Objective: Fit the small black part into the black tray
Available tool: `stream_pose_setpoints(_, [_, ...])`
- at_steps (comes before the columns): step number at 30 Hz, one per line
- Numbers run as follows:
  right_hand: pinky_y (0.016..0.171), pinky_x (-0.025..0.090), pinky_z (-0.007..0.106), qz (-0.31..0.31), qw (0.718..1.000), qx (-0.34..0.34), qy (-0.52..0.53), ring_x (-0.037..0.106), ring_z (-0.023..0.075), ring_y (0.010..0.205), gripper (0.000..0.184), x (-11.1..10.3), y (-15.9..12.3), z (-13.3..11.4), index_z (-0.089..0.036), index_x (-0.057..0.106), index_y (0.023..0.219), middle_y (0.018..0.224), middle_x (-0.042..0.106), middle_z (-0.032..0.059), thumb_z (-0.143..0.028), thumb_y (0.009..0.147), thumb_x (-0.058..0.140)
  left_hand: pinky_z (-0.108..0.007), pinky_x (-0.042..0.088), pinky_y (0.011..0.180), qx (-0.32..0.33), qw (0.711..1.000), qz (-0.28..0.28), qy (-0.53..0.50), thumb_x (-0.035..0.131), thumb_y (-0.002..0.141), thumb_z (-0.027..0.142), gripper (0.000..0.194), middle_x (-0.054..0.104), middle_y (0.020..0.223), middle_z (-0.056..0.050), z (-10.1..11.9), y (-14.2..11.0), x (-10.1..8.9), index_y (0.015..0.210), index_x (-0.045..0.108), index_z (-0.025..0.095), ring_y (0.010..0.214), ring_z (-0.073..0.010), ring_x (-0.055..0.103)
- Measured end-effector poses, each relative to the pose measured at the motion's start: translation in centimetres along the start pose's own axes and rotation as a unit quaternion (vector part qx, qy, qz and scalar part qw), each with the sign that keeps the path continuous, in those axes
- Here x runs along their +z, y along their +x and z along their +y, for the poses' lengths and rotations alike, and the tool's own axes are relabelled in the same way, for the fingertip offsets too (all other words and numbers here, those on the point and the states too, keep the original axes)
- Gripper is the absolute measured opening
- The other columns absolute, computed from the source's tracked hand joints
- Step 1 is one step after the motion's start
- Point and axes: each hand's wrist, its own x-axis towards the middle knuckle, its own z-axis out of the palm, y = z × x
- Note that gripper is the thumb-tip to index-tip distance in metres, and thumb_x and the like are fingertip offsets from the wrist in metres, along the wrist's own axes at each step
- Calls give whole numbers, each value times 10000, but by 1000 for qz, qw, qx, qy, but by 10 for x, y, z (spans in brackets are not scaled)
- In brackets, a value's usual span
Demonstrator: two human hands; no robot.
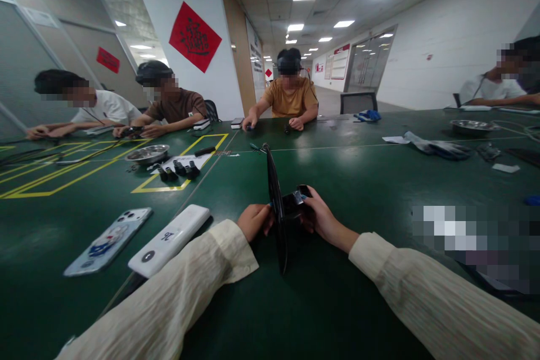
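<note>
Both my hands are closed around a small black part (pixel 294 203) with a shiny patch, held just above the green table (pixel 337 180). My left hand (pixel 254 220) grips it from the left, fingers curled. My right hand (pixel 318 215) wraps it from the right, fingers over its top. A long thin black strip (pixel 275 197) stands on edge between my hands and runs away from me across the table; whether it joins the part I cannot tell. Cream sleeves cover both my forearms.
A phone (pixel 108 241) and a white power bank (pixel 169 240) lie to my left. Small black parts (pixel 179 170) and a metal dish (pixel 147 153) sit inside yellow tape lines. Other people work across the table. Gloves (pixel 439 148) and another dish (pixel 470 125) lie at the right.
</note>
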Motion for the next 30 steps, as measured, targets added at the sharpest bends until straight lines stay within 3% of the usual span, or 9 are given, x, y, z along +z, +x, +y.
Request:
stream_pose_setpoints(16, [284, 277, 141, 5, 1000, 3, -9, 447, 90, 370, 438, -2, 2, 3, -256, 333, 1179, 549, 514, -56, -415, 786, 445, -256, 360, 509, -10, 1000, -6, -18, 275, 866, 457, 512, 480, 399, -8, -7, 0, 1, 528, 522, 162, 406, -128, 456])
stream_pose_setpoints(22, [278, 267, 144, 9, 1000, 1, -14, 436, 90, 352, 448, -3, 4, 4, -254, 331, 1179, 529, 492, -67, -416, 775, 439, -260, 362, 522, 18, 1000, -6, -6, 326, 843, 357, 419, 500, 423, -17, -6, -1, 1, 534, 530, 161, 428, -133, 464])
stream_pose_setpoints(30, [280, 268, 141, 6, 1000, -6, 0, 453, 84, 379, 426, -5, 5, 7, -266, 348, 1163, 587, 507, -59, -428, 783, 453, -264, 350, 538, 11, 1000, 1, 2, 336, 848, 398, 452, 498, 410, -12, -3, -1, 1, 521, 540, 161, 424, -130, 461])
